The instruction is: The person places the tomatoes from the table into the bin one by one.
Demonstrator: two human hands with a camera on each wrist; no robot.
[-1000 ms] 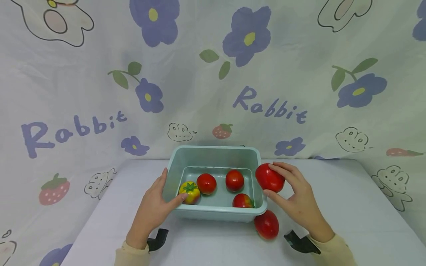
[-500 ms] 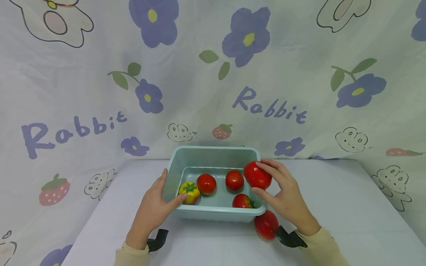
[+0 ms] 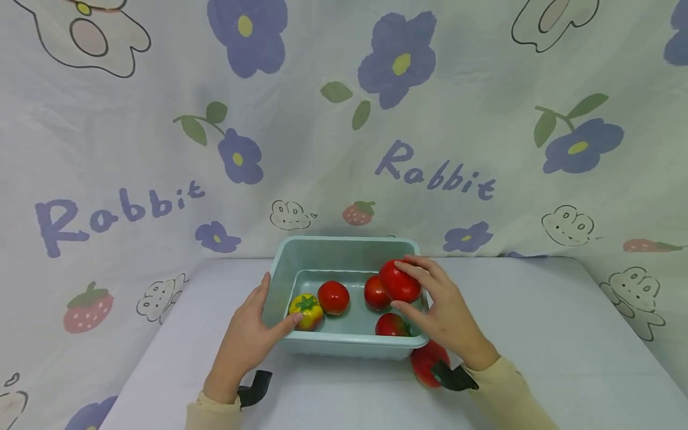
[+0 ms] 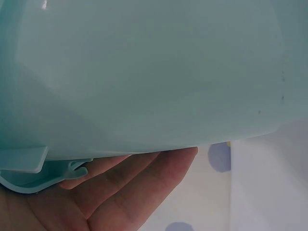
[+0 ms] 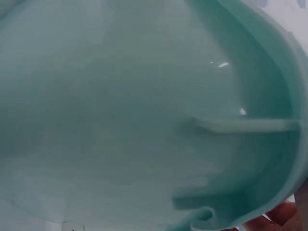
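Observation:
My right hand (image 3: 446,319) holds a large glossy red tomato (image 3: 399,283) between fingers and thumb, over the right side of a pale green plastic bin (image 3: 349,347). It overlaps a smaller tomato (image 3: 375,294) in the head view. Another red tomato (image 3: 334,297), a yellow-and-red one with a green top (image 3: 306,312) and a red one near the front wall (image 3: 391,325) lie in the bin. At the left front corner, my left hand (image 3: 244,340) grips the bin, thumb over the rim, fingers (image 4: 149,185) along the outer wall. In the right wrist view, the bin's wall (image 5: 110,110) hides the held tomato.
One more red tomato (image 3: 427,361) lies on the white table (image 3: 333,400) by the bin's right front corner, partly behind the right wrist's black strap mount (image 3: 457,377). A printed cloth (image 3: 312,149) with flowers and rabbits hangs behind the table.
My right hand has carried the large tomato leftward, from outside the bin's right rim to over its inside. The left hand and the bin have stayed in place.

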